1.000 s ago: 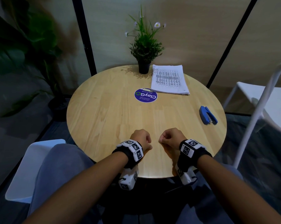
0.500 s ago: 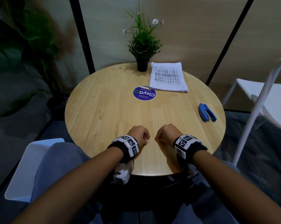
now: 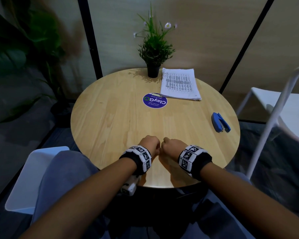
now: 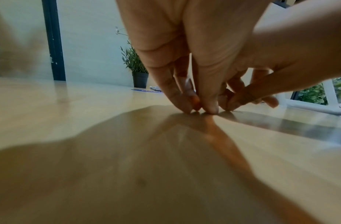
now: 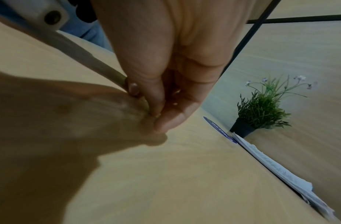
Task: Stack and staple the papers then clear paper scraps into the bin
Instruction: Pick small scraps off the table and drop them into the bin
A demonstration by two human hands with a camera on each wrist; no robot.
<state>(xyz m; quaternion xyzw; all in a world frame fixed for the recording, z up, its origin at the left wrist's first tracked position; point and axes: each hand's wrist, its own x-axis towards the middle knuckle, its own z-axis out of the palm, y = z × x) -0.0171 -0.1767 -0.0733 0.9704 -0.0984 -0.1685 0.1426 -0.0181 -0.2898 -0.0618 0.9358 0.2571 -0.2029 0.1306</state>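
A stack of printed papers (image 3: 179, 85) lies at the far right of the round wooden table (image 3: 111, 126); its ragged edge shows in the right wrist view (image 5: 277, 171). A blue stapler (image 3: 220, 122) lies near the table's right rim. My left hand (image 3: 149, 144) and right hand (image 3: 173, 146) rest side by side near the front edge, both curled into fists, knuckles almost touching. In the left wrist view my left hand (image 4: 204, 108) has its fingertips down on the wood. My right hand (image 5: 160, 119) is curled the same way. I see nothing held in either.
A small potted plant (image 3: 154, 54) stands at the back of the table beside the papers. A round blue sticker (image 3: 154, 100) lies in the middle. A white chair (image 3: 274, 109) stands to the right, a white seat (image 3: 35, 178) by my left knee.
Both fists have drawn closer together until they nearly touch. The papers and stapler have not moved.
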